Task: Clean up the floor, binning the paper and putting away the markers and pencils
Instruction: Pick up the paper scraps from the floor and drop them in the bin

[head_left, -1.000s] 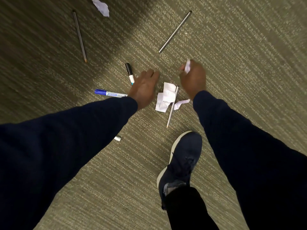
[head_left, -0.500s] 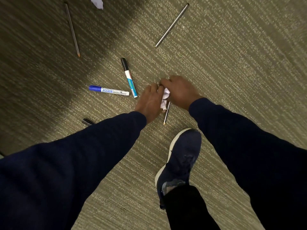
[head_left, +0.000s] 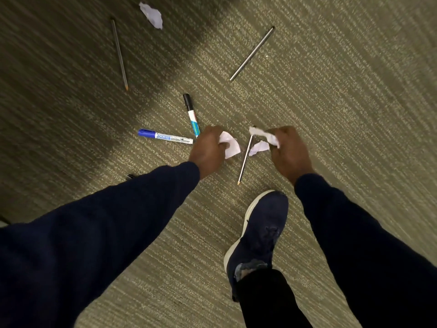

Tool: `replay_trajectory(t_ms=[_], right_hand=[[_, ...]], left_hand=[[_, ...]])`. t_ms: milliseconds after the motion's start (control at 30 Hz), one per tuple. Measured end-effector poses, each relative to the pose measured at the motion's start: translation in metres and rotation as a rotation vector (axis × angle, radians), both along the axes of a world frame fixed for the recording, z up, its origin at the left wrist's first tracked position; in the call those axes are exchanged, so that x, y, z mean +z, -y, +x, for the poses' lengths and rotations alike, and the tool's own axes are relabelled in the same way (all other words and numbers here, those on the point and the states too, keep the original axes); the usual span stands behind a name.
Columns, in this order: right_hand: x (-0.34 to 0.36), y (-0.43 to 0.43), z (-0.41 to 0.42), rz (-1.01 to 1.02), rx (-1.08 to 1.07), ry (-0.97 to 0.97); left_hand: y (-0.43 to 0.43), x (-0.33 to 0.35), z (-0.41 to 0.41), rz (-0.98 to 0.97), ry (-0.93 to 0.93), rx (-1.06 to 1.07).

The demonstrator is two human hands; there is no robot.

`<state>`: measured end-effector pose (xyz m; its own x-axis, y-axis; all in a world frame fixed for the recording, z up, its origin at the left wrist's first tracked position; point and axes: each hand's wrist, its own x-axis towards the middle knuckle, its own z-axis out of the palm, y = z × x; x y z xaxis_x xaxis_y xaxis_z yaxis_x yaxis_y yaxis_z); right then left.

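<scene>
Paper scraps sit in both fists: the left hand clutches a crumpled white piece, the right hand grips another. A pencil lies on the carpet between them; two markers lie just left.

a dark blue shoe stands on the striped olive carpet.
</scene>
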<state>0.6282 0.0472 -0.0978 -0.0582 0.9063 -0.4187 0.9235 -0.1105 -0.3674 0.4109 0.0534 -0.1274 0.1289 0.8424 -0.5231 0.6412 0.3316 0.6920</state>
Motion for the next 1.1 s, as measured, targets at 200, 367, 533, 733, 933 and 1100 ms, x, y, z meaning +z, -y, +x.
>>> replay_trajectory(t_ms=[200, 367, 533, 733, 933, 1100], right_hand=[[-0.012, 0.040, -0.022, -0.010, -0.145, -0.112], [-0.016, 0.042, -0.037, -0.013, -0.271, 0.010], [0.009, 0.035, -0.048, 0.026, -0.566, 0.060], [0.063, 0.004, -0.113, -0.038, -0.691, -0.157], [0.085, -0.035, -0.233, -0.105, -0.603, -0.265], [0.098, -0.052, -0.337, -0.156, -0.526, -0.327]], left_hand=[[-0.003, 0.017, -0.051, -0.051, 0.102, 0.231], [0.015, 0.020, -0.087, -0.122, 0.076, 0.272], [0.026, 0.041, -0.124, -0.183, 0.122, 0.403], [0.019, 0.088, -0.192, -0.237, 0.219, 0.580], [0.005, 0.122, -0.270, -0.203, 0.262, 0.743], [0.001, 0.134, -0.340, -0.199, 0.222, 0.824]])
